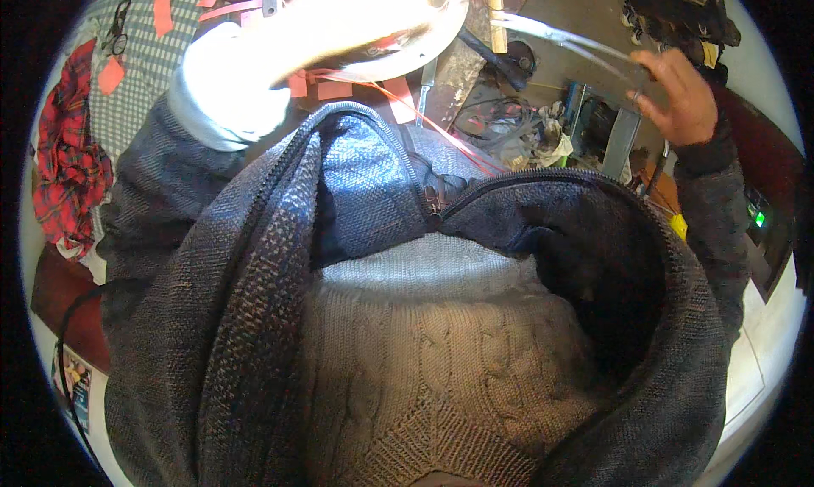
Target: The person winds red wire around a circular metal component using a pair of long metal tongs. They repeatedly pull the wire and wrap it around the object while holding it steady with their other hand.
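Note:
My left hand reaches into strong glare at a round, white-rimmed object at the top; its fingers are washed out. Thin red wires trail from that object down toward my open jacket. My right hand grips the end of long metal tweezers, whose tips lie by a narrow light wooden strip. Small pink pieces lie below the round object, and a knife-like metal blade is beside them.
A checked cloth and red plaid garment lie left. Tangled cables and scraps, metal bars and a dark tool crowd the right. Dark items sit top right, and a device with a green light far right.

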The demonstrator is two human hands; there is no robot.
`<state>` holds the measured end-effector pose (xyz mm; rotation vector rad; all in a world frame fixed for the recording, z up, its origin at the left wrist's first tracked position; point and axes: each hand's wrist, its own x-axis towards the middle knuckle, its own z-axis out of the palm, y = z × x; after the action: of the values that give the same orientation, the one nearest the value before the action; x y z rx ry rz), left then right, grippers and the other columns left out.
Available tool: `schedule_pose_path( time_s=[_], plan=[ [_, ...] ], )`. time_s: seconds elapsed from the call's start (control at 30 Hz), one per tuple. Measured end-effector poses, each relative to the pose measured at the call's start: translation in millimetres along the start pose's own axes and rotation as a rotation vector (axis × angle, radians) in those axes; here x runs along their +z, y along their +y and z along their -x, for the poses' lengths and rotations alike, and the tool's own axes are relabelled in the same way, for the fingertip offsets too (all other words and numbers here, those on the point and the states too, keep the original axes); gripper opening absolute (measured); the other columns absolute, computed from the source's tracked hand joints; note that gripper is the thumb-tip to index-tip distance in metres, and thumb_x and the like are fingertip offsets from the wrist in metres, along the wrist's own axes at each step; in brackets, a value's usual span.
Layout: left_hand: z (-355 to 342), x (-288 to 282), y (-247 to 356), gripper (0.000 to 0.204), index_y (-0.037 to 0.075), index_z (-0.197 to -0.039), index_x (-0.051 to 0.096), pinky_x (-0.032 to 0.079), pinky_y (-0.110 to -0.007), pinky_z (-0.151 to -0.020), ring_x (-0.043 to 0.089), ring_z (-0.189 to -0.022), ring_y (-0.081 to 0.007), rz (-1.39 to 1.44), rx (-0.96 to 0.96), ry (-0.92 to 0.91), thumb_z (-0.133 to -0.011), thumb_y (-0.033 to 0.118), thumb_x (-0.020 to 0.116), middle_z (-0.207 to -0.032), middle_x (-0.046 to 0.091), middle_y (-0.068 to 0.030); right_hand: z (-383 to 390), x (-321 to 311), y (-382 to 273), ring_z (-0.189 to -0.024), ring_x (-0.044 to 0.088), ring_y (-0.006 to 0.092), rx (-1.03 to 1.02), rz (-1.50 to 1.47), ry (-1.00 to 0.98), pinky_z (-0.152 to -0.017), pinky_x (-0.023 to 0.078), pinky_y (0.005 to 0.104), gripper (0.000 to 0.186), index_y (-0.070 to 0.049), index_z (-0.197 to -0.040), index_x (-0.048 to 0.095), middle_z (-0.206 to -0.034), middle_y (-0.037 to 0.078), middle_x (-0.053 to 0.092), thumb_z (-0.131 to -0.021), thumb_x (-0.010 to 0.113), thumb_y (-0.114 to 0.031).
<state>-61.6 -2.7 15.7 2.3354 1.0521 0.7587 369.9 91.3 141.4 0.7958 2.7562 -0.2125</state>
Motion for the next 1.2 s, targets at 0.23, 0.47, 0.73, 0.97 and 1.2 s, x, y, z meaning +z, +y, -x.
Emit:
schedule_pose_path(
  time_s=[0.23, 0.47, 0.73, 0.97, 1.2],
  plan=[
    [-12, 79, -18, 0.018, 0.003, -0.107, 0.071, 0.055, -0.036, -0.087, 0.069, -0.097, -0.0252, -0.305, -0.048, -0.027, -0.092, 0.012, 0.071, -0.101, 0.071, -0.0108, -90, -69, -12, -0.096, 0.063, 0.034, -0.267, 0.133, 0.024, -0.083, 0.053, 0.0404, 0.062, -0.014, -0.138, 0.059, -0.109, 0.012, 0.06, -0.08, 0.081, -0.007],
    [-8, 88, -22, 0.021, 0.004, -0.112, 0.069, 0.055, -0.039, -0.089, 0.068, -0.1, -0.029, -0.374, -0.054, 0.035, -0.093, 0.014, 0.069, -0.104, 0.07, -0.0123, -120, -85, -26, -0.086, 0.062, 0.0378, -0.145, 0.315, 0.102, -0.072, 0.049, 0.0476, 0.043, -0.008, -0.11, 0.065, -0.091, 0.013, 0.06, -0.07, 0.08, -0.016],
    [59, 17, -2, 0.02, 0.004, -0.106, 0.068, 0.056, -0.041, -0.087, 0.067, -0.096, -0.0337, -0.015, 0.038, 0.042, -0.089, 0.013, 0.072, -0.098, 0.067, -0.0143, -148, -75, -27, -0.088, 0.062, 0.0344, -0.36, 0.38, -0.042, -0.074, 0.051, 0.0465, 0.044, -0.007, -0.111, 0.063, -0.093, 0.011, 0.06, -0.073, 0.081, -0.019],
    [70, -23, -23, 0.016, 0.002, -0.102, 0.064, 0.056, -0.039, -0.082, 0.067, -0.091, -0.0331, 0.095, -0.146, -0.205, -0.087, 0.005, 0.066, -0.095, 0.064, -0.0148, -180, -34, -11, -0.085, 0.06, 0.0357, -0.564, 0.193, -0.057, -0.073, 0.05, 0.0483, 0.043, -0.005, -0.114, 0.059, -0.092, 0.013, 0.058, -0.077, 0.076, -0.021],
    [83, -57, 11, 0.019, 0.001, -0.105, 0.07, 0.058, -0.039, -0.092, 0.07, -0.102, -0.0308, 0.059, 0.019, -0.248, -0.088, 0.009, 0.069, -0.106, 0.072, -0.0144, -214, -41, -2, -0.087, 0.06, 0.037, -0.751, 0.217, 0.036, -0.074, 0.05, 0.049, 0.043, -0.004, -0.114, 0.057, -0.094, 0.015, 0.057, -0.077, 0.073, -0.02]
  ],
)
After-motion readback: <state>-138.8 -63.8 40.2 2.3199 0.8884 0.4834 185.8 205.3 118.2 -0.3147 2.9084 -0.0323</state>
